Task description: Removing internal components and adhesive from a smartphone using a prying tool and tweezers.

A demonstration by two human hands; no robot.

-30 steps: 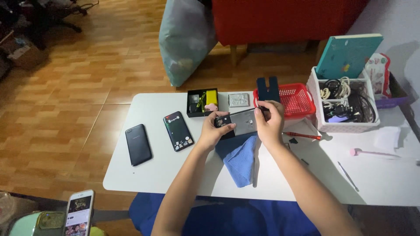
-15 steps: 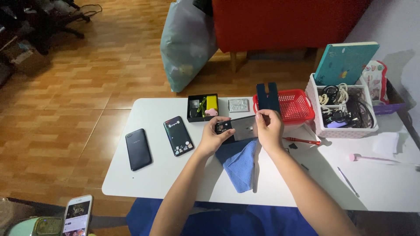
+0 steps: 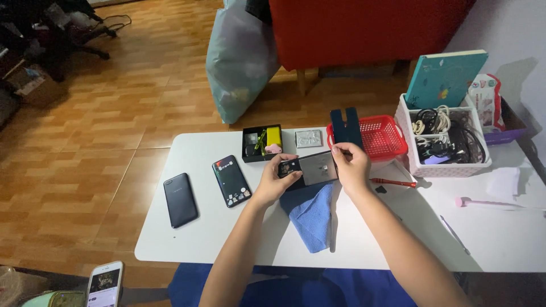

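Phone: an opened phone (image 3: 310,169), back off and insides showing, is held just above the table (image 3: 187,244) at the frame's centre, over a blue cloth (image 3: 311,216).
Grip: the phone's left end is clasped by the left hand (image 3: 277,183); its right end is pinched by the right hand (image 3: 350,165), fingers closed on the edge.
Handling: it is judged light, stiff and thin, with fragile exposed parts; smooth edges may slip. It is best held by the long edges or corners, never on the bared inside.
Near: a black tray (image 3: 262,143) of small parts and a silvery plate (image 3: 309,138) lie just above the phone; a red basket (image 3: 375,136) with a dark holder (image 3: 346,127) stands to the upper right, close to the right hand.
Left: two dark phones (image 3: 231,180) (image 3: 180,199) lie well apart from the hands.
Right: a red-handled tool (image 3: 392,182) lies beside the right wrist; a white cable bin (image 3: 443,139) stands further off.
In the way: the basket and tray crowd the far side.
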